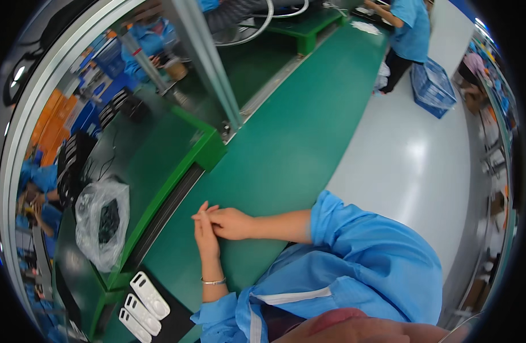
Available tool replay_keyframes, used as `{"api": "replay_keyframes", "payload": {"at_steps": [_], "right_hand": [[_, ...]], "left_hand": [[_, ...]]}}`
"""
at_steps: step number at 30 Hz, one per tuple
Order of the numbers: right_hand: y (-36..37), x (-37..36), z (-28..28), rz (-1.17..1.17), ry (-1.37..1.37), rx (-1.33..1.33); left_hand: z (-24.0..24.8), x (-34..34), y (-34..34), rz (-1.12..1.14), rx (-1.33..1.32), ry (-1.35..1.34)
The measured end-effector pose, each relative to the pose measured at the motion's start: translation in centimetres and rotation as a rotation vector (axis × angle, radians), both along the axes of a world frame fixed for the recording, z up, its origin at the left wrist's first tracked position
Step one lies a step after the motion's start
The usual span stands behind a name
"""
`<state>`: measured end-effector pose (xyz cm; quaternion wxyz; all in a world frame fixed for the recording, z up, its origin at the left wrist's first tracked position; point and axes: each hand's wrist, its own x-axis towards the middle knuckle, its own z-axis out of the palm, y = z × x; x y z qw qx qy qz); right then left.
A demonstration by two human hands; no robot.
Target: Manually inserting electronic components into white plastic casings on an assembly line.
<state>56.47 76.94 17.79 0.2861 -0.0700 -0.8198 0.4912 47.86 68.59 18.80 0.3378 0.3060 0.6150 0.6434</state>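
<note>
Touching each other—hands (233,223) over green worktop (297,131)—white pieces (143,315) nearby.

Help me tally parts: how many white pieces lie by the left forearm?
3, side by side at lower left: upper piece, middle piece, lower piece. Others may be hidden.

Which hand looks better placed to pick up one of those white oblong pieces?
Probably the left hand: the white oblong pieces lie left of the left forearm. The right hand, touching the left, is farther off and would likely have to cross over.
</note>
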Motion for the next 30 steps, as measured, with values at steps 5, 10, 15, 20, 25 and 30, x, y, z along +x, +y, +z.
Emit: {"api": "replay_keyframes", "payload": {"at_steps": [5, 10, 15, 20, 25, 30], "right_hand": [[-0.7, -0.3, 1.1, 0.058, -0.125, -0.037], [-1.1, -1.1, 0.4, 0.058, 0.005, -0.062], [-1.2, -1.6, 0.2, 0.073, -0.066, -0.043], [-1.7, -2.1, -0.8, 0.019, -0.027, 0.027], [-2.7, -3.3, -1.8, 0.061, -0.079, -0.225], [-2.4, -3.6, -2.0, 0.055, -0.132, -0.225]], "left_hand": [[0.1, -0.2, -0.9, 0.050, 0.001, -0.033], [-0.2, -1.0, -1.5, 0.029, 0.009, -0.032], [-0.8, -1.7, -1.7, 0.048, -0.014, -0.010], [-1.1, -1.9, -1.9, 0.032, 0.055, -0.027], [-3.0, -3.4, -3.1, 0.101, 0.071, -0.075], [-3.6, -3.8, -2.9, 0.104, 0.058, -0.024]]}}
